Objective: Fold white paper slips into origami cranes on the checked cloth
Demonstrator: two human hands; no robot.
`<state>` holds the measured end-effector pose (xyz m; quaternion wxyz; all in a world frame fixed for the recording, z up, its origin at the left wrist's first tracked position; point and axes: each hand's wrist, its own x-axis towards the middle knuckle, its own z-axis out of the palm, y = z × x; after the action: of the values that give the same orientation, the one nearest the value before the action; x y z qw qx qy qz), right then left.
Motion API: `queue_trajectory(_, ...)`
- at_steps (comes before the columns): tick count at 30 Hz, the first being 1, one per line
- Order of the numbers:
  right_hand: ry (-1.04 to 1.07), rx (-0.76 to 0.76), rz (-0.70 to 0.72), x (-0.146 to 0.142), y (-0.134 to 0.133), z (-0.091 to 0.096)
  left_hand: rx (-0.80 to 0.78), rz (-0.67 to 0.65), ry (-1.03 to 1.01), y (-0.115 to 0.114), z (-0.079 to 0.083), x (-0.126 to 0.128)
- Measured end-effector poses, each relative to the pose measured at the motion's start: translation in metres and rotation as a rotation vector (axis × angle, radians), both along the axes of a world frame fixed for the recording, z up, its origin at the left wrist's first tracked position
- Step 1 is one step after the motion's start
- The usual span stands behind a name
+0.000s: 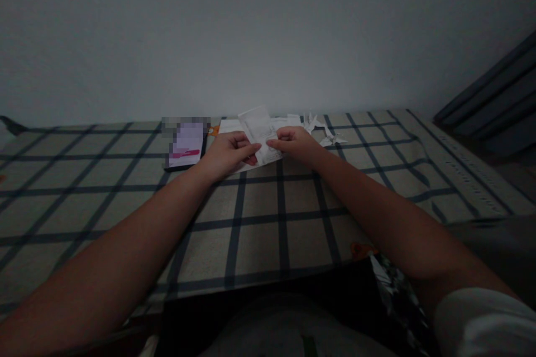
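Both hands meet over the table near the wall, holding one white sheet of paper [256, 122] between them. The paper looks creased and tilts up toward the back. My left hand [230, 152] pinches its left side between thumb and fingers. On the other side, my right hand [293, 141] grips the paper's right part, its thumb close to the left thumb. Under the hands lies more white paper [228, 124], partly covered. Just right of my right hand sit folded white paper pieces [333, 138] with pointed ends.
A phone [188, 142] with a lit, partly blurred screen stands left of my left hand. The checked tablecloth [259, 234] runs back to a plain wall [268, 33]. Dark folded fabric [498, 95] is at the far right. My lap is below the table's front edge.
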<state>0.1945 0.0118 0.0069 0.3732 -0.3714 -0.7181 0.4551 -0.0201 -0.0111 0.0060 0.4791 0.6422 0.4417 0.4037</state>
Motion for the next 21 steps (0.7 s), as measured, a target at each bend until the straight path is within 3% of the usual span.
queue_trajectory(6, 0.109, -0.124, 0.099, -0.0025, -0.0011, -0.0004, 0.082, 0.071, -0.03, -0.0014, 0.0041, -0.0006)
queue_trajectory(15, 0.133, -0.153, 0.016, -0.0032, -0.0007, -0.0002, -0.093, -0.016, -0.038, 0.0007, -0.0013, 0.002)
queue_trajectory(21, 0.126, -0.168, 0.025, -0.0044, -0.0015, 0.0005, -0.061, 0.008, 0.05, 0.0001, 0.0018, 0.0003)
